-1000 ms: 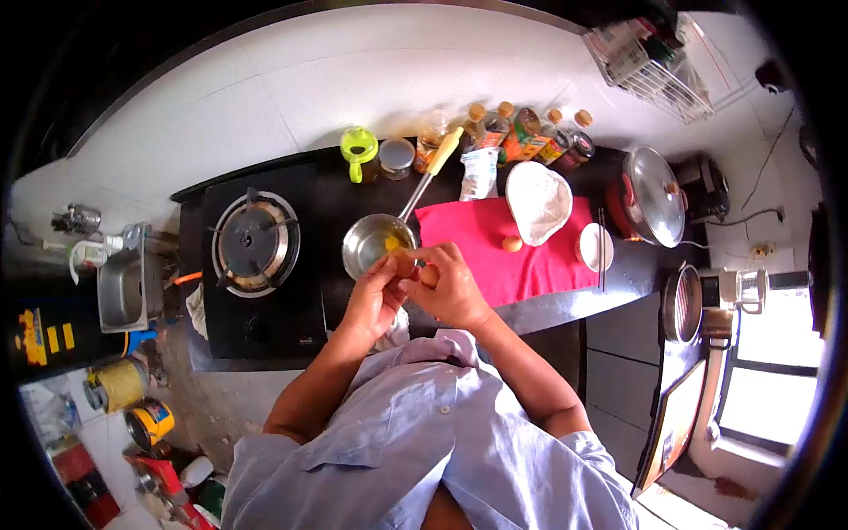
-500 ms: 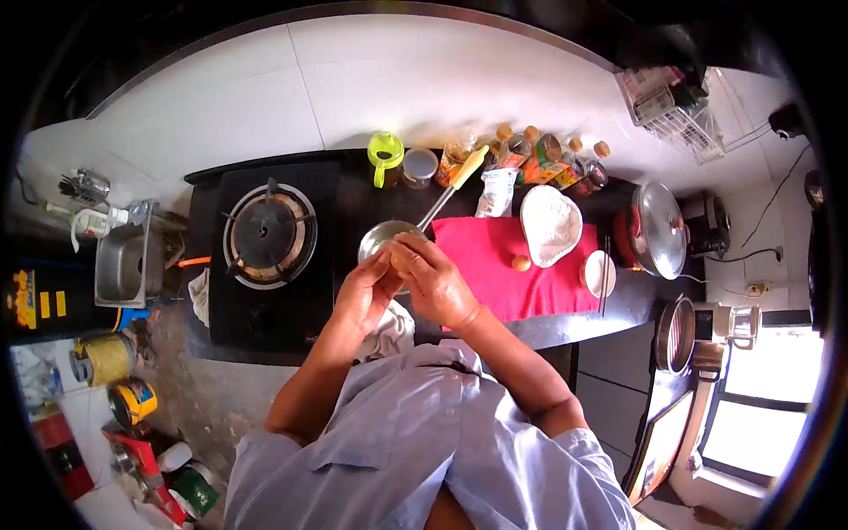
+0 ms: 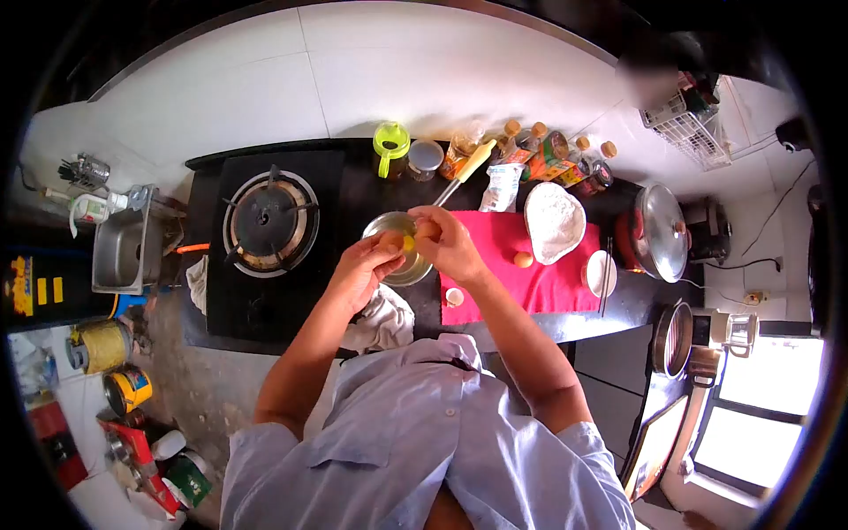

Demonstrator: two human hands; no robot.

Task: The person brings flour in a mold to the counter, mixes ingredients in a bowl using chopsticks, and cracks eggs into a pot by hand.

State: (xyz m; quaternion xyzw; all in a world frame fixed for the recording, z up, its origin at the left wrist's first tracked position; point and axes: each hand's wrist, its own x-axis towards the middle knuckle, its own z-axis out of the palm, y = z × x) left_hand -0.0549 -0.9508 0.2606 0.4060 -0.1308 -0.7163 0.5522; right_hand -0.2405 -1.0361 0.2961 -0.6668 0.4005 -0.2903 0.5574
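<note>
My left hand [image 3: 367, 268] and my right hand [image 3: 450, 247] are close together over a metal bowl [image 3: 408, 276]. Each grips part of a cracked egg: one brown eggshell half [image 3: 391, 238] is in the left fingers, the other eggshell half [image 3: 428, 230] in the right. Yellow yolk [image 3: 408, 244] shows between the two halves, above the bowl. On the red cloth [image 3: 495, 300] to the right lie a whole brown egg [image 3: 523, 260] and an empty eggshell [image 3: 454, 297]. Behind my right hand, a utensil with a yellow handle [image 3: 478, 162] leans out from the bowl.
A gas burner [image 3: 269, 221] is on the left. A white dish of white powder [image 3: 555, 225], a small white bowl [image 3: 596, 272] and chopsticks [image 3: 608, 278] are on the right. Bottles and jars [image 3: 552, 155] line the wall. A crumpled rag [image 3: 386, 318] lies at the front edge.
The egg, whole-looking and covered by both hands before, is now split, with a shell half in each hand and yolk showing. My hands have moved apart slightly. The view has shifted a little.
</note>
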